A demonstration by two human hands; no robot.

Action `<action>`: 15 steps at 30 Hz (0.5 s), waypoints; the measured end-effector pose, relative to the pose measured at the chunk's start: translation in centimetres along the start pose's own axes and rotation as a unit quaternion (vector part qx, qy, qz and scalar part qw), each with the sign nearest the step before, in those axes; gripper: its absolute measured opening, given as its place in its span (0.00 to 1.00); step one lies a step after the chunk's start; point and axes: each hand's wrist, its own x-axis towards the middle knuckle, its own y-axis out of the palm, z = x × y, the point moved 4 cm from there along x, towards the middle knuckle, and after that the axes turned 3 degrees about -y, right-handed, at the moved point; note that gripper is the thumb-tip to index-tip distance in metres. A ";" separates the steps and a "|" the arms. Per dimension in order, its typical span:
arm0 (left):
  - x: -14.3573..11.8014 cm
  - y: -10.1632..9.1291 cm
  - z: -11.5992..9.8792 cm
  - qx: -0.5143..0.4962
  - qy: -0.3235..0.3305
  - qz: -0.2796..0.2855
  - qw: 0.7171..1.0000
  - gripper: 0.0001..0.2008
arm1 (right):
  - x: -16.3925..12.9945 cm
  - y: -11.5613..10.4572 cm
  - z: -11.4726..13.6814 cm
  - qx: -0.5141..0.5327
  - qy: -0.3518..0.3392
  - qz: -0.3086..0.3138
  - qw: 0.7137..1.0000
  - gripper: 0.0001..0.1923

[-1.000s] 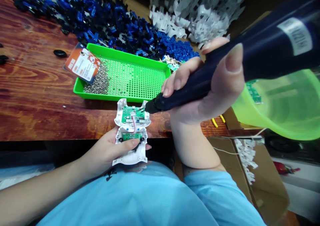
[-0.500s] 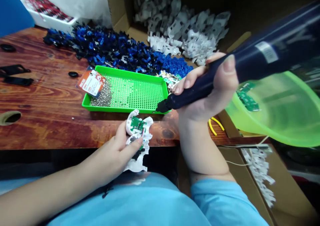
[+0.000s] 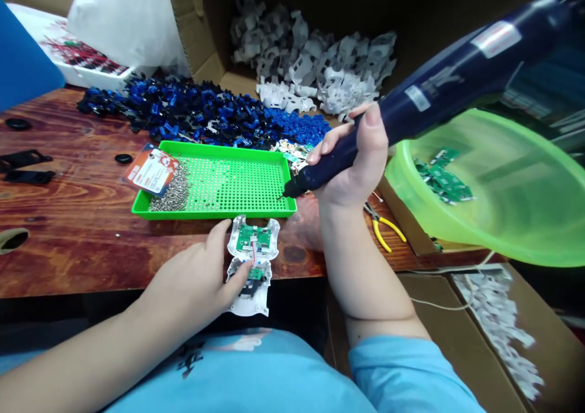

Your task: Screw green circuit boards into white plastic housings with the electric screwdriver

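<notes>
My left hand (image 3: 201,273) grips a white plastic housing (image 3: 249,303), opened into two halves, by its left side at the table's front edge. A green circuit board (image 3: 247,236) sits in the upper half; the lower half holds a smaller board, partly behind my thumb. Wrapped round a dark blue electric screwdriver (image 3: 425,84) is my right hand (image 3: 356,151). The screwdriver's tip points left and down, over the right end of a green perforated tray (image 3: 214,214). Small screws (image 3: 172,194) are heaped in the tray's left end, partly under a printed card (image 3: 152,169).
Behind the tray lie heaps of blue-black parts (image 3: 183,105) and blue pieces (image 3: 301,127). White housings (image 3: 315,66) fill a cardboard box. At right are a translucent green basin (image 3: 512,218) with circuit boards and yellow-handled pliers (image 3: 381,233). Black parts (image 3: 27,166) lie at left.
The housing has turned, so its upper board now faces up more fully. My right hand and the screwdriver have shifted left in view, and the camera view itself has moved a little.
</notes>
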 end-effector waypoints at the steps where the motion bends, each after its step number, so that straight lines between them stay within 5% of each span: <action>1: 0.0 -0.3 0.0 -0.006 0.003 -0.011 1.000 0.37 | -0.1 0.0 0.0 -0.005 0.000 -0.002 1.000 0.14; 5: 0.6 -2.5 -0.6 -0.011 0.057 -0.075 0.996 0.42 | -0.2 0.1 0.2 0.001 0.009 -0.001 1.000 0.13; 9: 3.4 -4.5 -2.6 -0.031 0.194 -0.133 0.971 0.29 | -0.1 0.5 0.9 0.032 0.015 -0.011 0.999 0.12; 15: 7.1 -3.9 -3.9 -0.131 0.299 -0.111 0.939 0.14 | 0.0 0.6 2.4 0.042 0.018 -0.022 0.999 0.14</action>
